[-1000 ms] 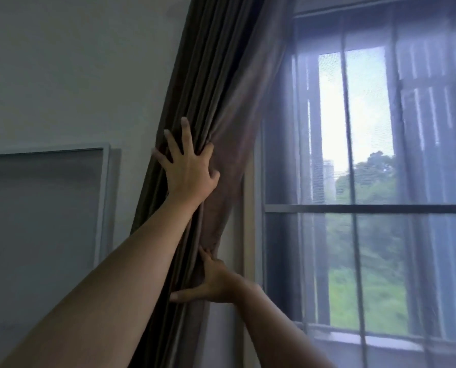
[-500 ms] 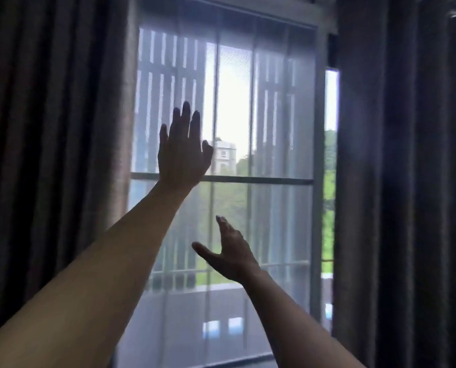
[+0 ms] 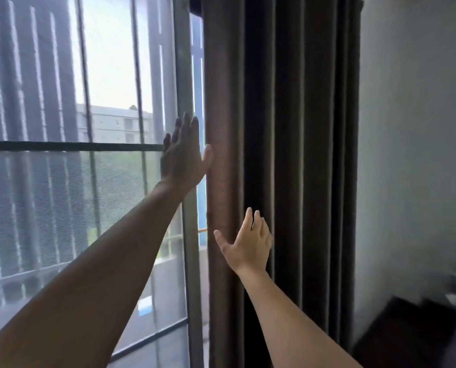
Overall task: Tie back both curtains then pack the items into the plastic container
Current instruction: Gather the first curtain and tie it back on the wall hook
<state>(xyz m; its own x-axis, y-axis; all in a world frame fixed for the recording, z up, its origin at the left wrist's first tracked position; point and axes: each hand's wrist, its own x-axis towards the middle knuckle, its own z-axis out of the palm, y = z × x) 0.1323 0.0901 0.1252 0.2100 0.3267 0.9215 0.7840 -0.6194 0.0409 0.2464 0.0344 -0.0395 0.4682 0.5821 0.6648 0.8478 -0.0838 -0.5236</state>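
Note:
A dark brown curtain point(image 3: 288, 155) hangs in straight pleats on the right side of the window. My left hand point(image 3: 183, 152) is raised with fingers straight, its thumb at the curtain's left edge in front of the window frame. Lower down, my right hand point(image 3: 248, 243) is spread flat against the curtain's front folds, thumb pointing left. Neither hand holds anything. The other curtain, any tie-back and the plastic container are out of view.
The window point(image 3: 75, 155) with a mesh screen fills the left half, with a horizontal bar across it. A grey wall point(image 3: 412, 155) stands right of the curtain. Dark, blurred furniture point(image 3: 412, 330) sits at the lower right corner.
My view has swung right, from the left curtain across the window to the right curtain. Both hands let go of the left curtain and moved over to the right one, fingers open.

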